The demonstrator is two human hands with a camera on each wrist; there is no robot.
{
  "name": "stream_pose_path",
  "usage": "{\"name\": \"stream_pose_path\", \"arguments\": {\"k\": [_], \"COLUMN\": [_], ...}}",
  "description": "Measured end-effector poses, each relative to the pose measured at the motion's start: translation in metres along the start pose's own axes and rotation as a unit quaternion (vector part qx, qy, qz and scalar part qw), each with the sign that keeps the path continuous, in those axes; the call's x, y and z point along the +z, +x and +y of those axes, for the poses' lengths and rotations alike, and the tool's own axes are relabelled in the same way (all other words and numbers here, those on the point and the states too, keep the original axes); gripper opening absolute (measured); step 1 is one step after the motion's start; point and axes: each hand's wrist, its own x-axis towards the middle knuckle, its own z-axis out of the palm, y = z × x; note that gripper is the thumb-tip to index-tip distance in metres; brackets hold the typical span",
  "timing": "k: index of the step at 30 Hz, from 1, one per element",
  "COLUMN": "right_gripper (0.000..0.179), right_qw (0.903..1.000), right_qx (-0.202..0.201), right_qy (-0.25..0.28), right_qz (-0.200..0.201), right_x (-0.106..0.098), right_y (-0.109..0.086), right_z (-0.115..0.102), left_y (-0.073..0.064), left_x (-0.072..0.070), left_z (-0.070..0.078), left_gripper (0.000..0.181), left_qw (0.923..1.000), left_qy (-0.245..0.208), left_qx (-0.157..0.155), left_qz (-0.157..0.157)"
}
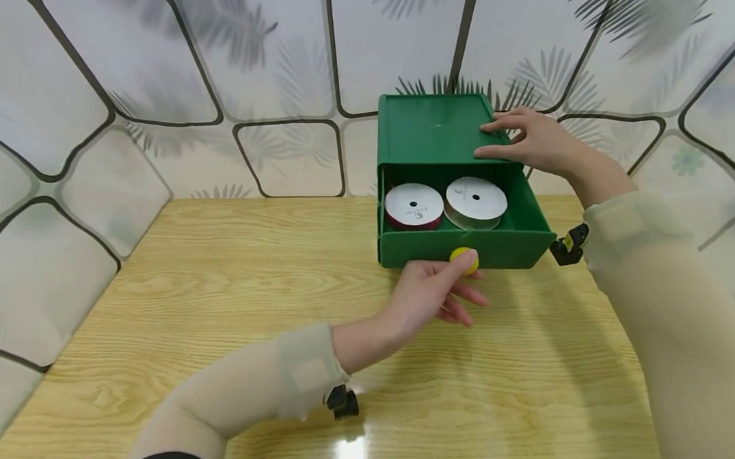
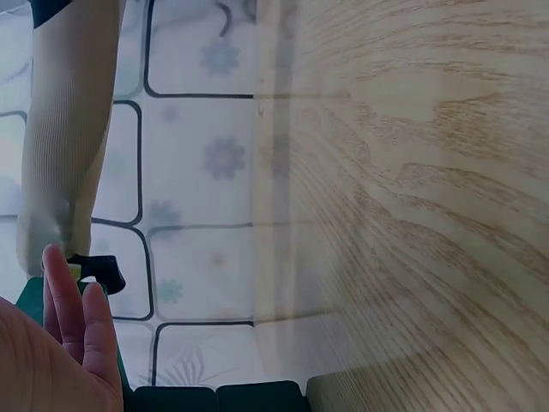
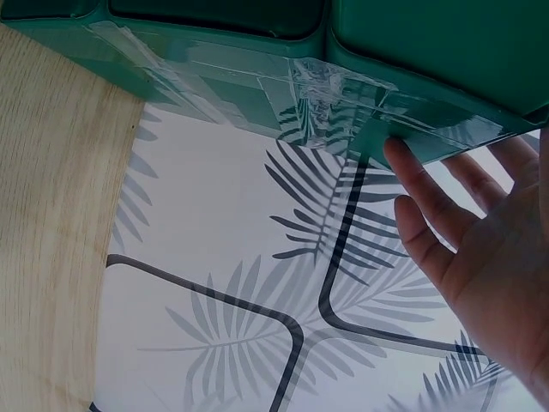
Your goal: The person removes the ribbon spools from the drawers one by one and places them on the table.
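Observation:
A green plastic drawer box (image 1: pixel 433 127) stands at the back of the table, its drawer (image 1: pixel 460 246) pulled out toward me. Two ribbon spools lie flat inside: one with dark red ribbon (image 1: pixel 414 205) on the left, one with pale ribbon (image 1: pixel 476 201) on the right. My left hand (image 1: pixel 428 292) pinches the yellow knob (image 1: pixel 461 254) on the drawer front; the other fingers extend below it. The right hand (image 1: pixel 539 140) rests on the box's top right edge with spread fingers. In the right wrist view, its fingers (image 3: pixel 420 189) lie against the taped side.
The wood-grain table (image 1: pixel 240 276) extends left and in front of the box. Directly behind the box rises a patterned backdrop (image 1: pixel 290 157) with leaf prints. A small black wrist camera (image 1: pixel 343 402) hangs below the left sleeve; another (image 1: pixel 569 246) sits beside the drawer's right corner.

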Motion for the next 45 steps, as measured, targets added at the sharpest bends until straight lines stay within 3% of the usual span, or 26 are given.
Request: {"name": "stream_pose_path", "arguments": {"k": [9,17,24,33,39,45], "right_gripper": [0.074,0.074,0.074,0.074,0.074,0.074], "right_qw": [1.0000,1.0000,1.0000,1.0000,1.0000,1.0000], "right_qx": [0.003,0.005,0.005,0.005,0.001,0.001], "right_qy": [0.009,0.007,0.005,0.000,0.000,0.005], "right_qz": [-0.001,0.000,-0.003,-0.005,-0.003,-0.003], "right_x": [0.000,0.001,0.001,0.001,0.001,0.001], "right_y": [-0.001,-0.001,0.000,-0.001,-0.001,-0.002], "right_z": [0.000,-0.001,-0.001,-0.001,-0.002,-0.002], "left_y": [-0.003,-0.006,-0.017,-0.039,-0.052,-0.056], "left_x": [0.000,-0.011,-0.035,-0.070,-0.096,-0.121], "left_z": [-0.002,-0.001,0.003,0.017,0.034,0.058], "left_gripper": [0.041,0.036,0.038,0.031,0.027,0.023], "left_qw": [1.0000,0.9984,0.9939,0.9806,0.9698,0.9576], "left_qy": [0.000,0.051,0.103,0.187,0.235,0.276], "left_qx": [0.005,0.013,0.019,0.032,0.046,0.067], "left_qz": [-0.007,-0.024,-0.036,-0.048,-0.047,-0.049]}}
